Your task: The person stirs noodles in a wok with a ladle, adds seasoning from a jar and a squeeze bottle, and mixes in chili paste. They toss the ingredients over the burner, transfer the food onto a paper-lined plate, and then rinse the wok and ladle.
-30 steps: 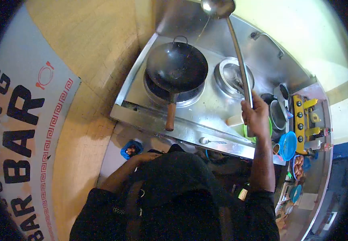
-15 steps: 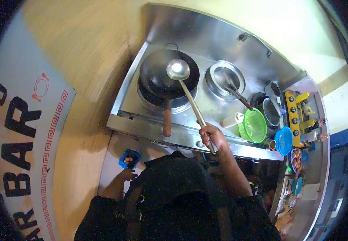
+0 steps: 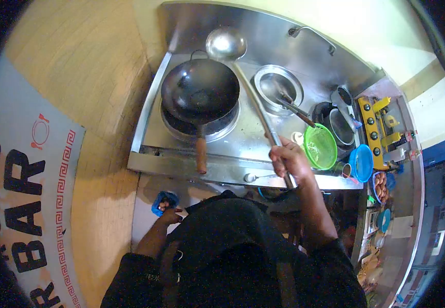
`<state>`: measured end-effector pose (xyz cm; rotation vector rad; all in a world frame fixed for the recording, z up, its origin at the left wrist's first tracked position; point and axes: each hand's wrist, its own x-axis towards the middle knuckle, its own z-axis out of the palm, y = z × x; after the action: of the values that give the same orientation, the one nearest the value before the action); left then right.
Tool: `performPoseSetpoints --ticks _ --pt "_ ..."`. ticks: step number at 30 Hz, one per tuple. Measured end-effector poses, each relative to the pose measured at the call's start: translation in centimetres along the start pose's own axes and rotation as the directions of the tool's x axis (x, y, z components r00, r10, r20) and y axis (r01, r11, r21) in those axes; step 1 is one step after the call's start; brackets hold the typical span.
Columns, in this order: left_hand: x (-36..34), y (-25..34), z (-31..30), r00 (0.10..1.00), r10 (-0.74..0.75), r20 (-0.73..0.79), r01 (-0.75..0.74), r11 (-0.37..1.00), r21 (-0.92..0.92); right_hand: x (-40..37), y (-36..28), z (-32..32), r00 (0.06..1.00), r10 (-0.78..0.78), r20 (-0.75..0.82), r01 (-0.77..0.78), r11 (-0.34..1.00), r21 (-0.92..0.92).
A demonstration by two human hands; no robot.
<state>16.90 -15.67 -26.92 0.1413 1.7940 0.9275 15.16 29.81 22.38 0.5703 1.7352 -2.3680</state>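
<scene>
My right hand (image 3: 290,158) is closed around the long metal handle of a ladle (image 3: 226,44), its round bowl raised above the far edge of the wok. The dark wok (image 3: 200,92) sits on a burner ring, its wooden handle (image 3: 201,149) pointing toward me and untouched. Low beside my body, my left hand (image 3: 171,214) is closed on a crumpled blue cloth (image 3: 157,207). Its thumb sticks out to the right, and fingertips seem to show among the folds.
Right of the wok stands a metal pot (image 3: 300,92) with a utensil across it. Farther right are a green basket (image 3: 321,148), a blue bowl (image 3: 361,163), a dark pan (image 3: 341,127) and a yellow-fronted unit (image 3: 374,133). A faucet (image 3: 312,35) juts from the steel backsplash.
The ladle has risen, its bowl moving from over the wok to above its far rim and looking larger. The view has shifted, so the stove appears farther left. My left hand keeps the blue cloth.
</scene>
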Motion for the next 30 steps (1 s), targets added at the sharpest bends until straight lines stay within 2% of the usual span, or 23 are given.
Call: performPoseSetpoints --ticks 2,3,5,6,8,9,10,11,13,16,18,19,20,22,23,24,26,28,30 --pt "2.7 -2.2 0.1 0.971 0.232 0.060 -0.232 0.973 -0.014 1.6 1.9 0.0 0.999 0.024 -0.043 -0.030 0.991 -0.134" --pt "2.1 -0.7 -0.3 0.971 0.232 0.061 -0.232 0.973 -0.006 2.7 3.2 -0.3 1.000 -0.017 -0.013 0.014 0.976 -0.219" --pt "0.7 2.5 -1.0 0.991 -0.133 -0.028 0.136 0.957 0.255 4.8 5.0 -0.3 0.998 -0.061 -0.011 0.052 0.915 -0.399" --pt "0.0 3.0 -1.2 0.991 -0.132 -0.030 0.136 0.956 0.261 5.7 5.7 -0.3 0.997 -0.076 -0.011 0.062 0.880 -0.472" --pt "-0.9 3.7 -1.5 0.978 0.138 -0.154 -0.072 0.927 0.368 7.6 6.7 -0.2 0.997 -0.076 -0.018 0.055 0.843 -0.535" --pt "-0.1 2.4 -1.8 0.978 0.137 -0.157 -0.070 0.925 0.373 8.4 7.1 -0.1 0.997 -0.073 -0.025 0.044 0.801 -0.596" --pt "0.5 1.0 -2.1 0.961 0.234 -0.149 -0.150 0.890 0.431 9.2 7.4 0.0 0.997 -0.077 -0.025 0.047 0.804 -0.593" --pt "0.9 -0.2 -2.1 0.936 0.328 -0.129 -0.228 0.843 0.487 9.8 7.7 -0.1 0.999 -0.049 -0.015 0.031 0.822 -0.569" --pt "-1.0 -0.6 -1.3 0.913 0.386 -0.134 -0.273 0.820 0.502 10.8 8.5 -0.4 1.000 -0.002 -0.006 -0.001 0.880 -0.474" --pt "-2.9 0.7 -1.0 0.846 0.519 -0.126 -0.391 0.762 0.516 12.0 9.9 -0.7 0.997 -0.081 -0.011 0.065 0.867 -0.494" --pt "-3.5 1.8 -1.2 0.900 0.415 -0.134 -0.315 0.832 0.457 13.1 10.6 -0.9 0.984 -0.180 0.011 0.125 0.636 -0.762" --pt "-2.9 3.0 -1.3 0.920 0.374 -0.117 -0.291 0.852 0.436 15.8 13.5 -1.9 0.897 -0.401 0.185 0.310 0.273 -0.911" --pt "-2.3 3.9 -1.5 0.939 0.326 -0.109 -0.256 0.876 0.409 13.2 10.4 -0.3 0.979 -0.202 0.024 0.097 0.362 -0.927" --pt "-1.3 6.6 -1.7 0.969 0.233 -0.084 -0.185 0.908 0.376 13.6 12.2 -0.6 0.963 -0.268 0.011 0.115 0.372 -0.921" --pt "-1.3 7.7 -1.8 0.979 0.185 -0.081 -0.144 0.922 0.361 13.4 12.2 -0.7 0.972 -0.232 -0.028 0.060 0.366 -0.929" --pt "-1.2 9.1 -1.8 0.988 0.136 -0.073 -0.102 0.933 0.344 12.1 11.5 0.0 0.970 -0.213 -0.113 -0.007 0.443 -0.897" --pt "-1.5 11.6 -2.0 0.995 0.059 -0.080 -0.031 0.947 0.319 10.9 11.5 0.6 0.971 -0.230 -0.064 0.044 0.435 -0.899" --pt "-1.6 13.4 -2.3 0.998 0.014 -0.064 0.007 0.952 0.307 12.2 13.3 1.6 0.937 -0.321 0.136 0.266 0.405 -0.875" --pt "-1.9 15.5 -2.2 0.999 -0.001 -0.048 0.017 0.948 0.318 12.7 13.4 2.8 0.996 -0.089 0.008 0.065 0.664 -0.745"
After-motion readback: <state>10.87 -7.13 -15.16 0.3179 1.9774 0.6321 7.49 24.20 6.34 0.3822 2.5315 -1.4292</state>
